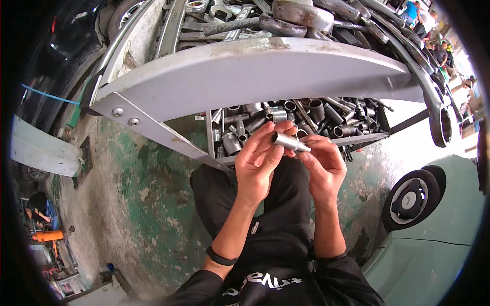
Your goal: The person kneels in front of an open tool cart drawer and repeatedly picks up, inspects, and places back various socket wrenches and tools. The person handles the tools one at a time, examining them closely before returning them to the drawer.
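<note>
A silver deep socket (pixel 284 141) with a narrower stepped end lies across the fingertips of both hands, just in front of an open drawer. My left hand (pixel 259 164) pinches it near its wide, hollow end, thumb below and fingers behind. On the narrow end rest the thumb and fingers of my right hand (pixel 325 167), closed on it. The drawer (pixel 363 137) holds many loose sockets and extension pieces, some silver and some dark. My fingers hide part of the drawer's front edge.
Above the drawer, the cart's grey shelf (pixel 255 76) carries heaped wrenches (pixel 219 25). A large ring spanner (pixel 439 115) hangs over its right side. A pale green car (pixel 439 229) stands at the right, a dark car (pixel 56 46) at the far left. People (pixel 441 53) are in the background.
</note>
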